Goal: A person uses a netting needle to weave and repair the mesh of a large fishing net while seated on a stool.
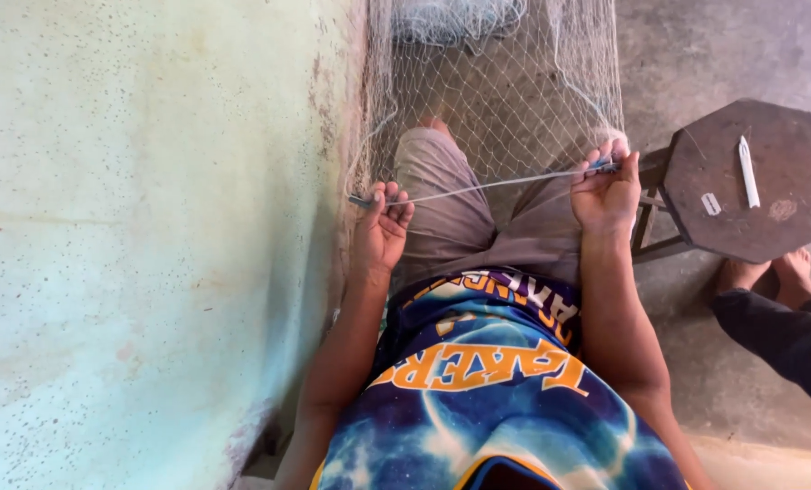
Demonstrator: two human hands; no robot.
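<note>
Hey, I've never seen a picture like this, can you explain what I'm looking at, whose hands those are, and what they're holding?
The camera sits on a person's head, looking down their body. Their left hand and right hand each pinch an end of a thin pale cord, stretched across their lap at the edge of a fishing net. A pale green wall stands on the left. On the right, a dark wooden stool carries a slim white tool and a small white piece. Another person's bare feet show beside it.

Octagonal stool (696, 204) with white needle (748, 171)
</note>
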